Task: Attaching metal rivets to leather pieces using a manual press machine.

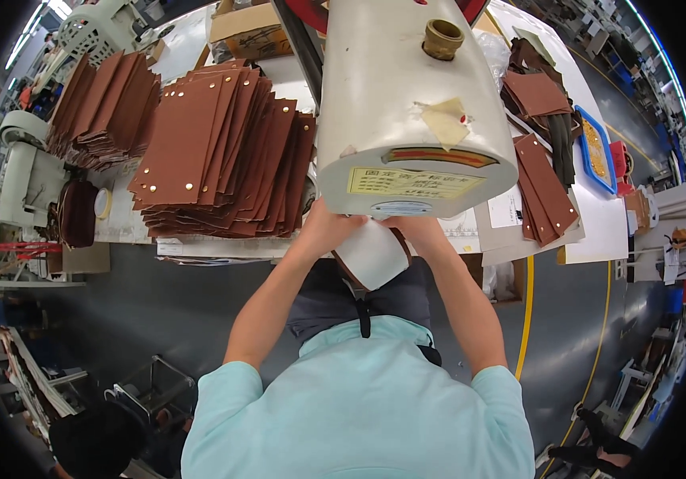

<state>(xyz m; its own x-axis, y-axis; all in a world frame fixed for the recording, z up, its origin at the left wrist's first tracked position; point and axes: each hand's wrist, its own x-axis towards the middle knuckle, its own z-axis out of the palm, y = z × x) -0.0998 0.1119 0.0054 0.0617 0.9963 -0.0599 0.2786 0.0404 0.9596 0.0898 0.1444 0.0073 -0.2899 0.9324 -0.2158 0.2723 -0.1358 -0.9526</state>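
White panel with brown edging (376, 257) hangs slanted just under the near end of the machine, above the person's lap, its upper part hidden beneath the machine's head. Biggest around it is the white table (602, 231), which stretches to both sides and carries everything nearby. Over its middle juts the machine (415, 88), cream-coloured and rounded at the near end. Left of that stands a large leaning stack of brown panels (191, 144), metal studs showing near their corners, with a second brown stack (119, 100) farther left. A cardboard box (251, 33) sits behind the large stack. Right of the machine, several studded brown pieces (542, 191) lie fanned out, and beyond them a blue tray (605, 188) holds small golden bits (595, 150). Both hands are at the white panel, the left hand (333, 229) by its left upper side and the right hand (416, 229) by its right; the machine covers the fingertips, so whether either one pinches it cannot be told. Smaller still are a brass-coloured fitting (443, 40) atop the machine and a scrap of pale tape (443, 124) nearer the person.
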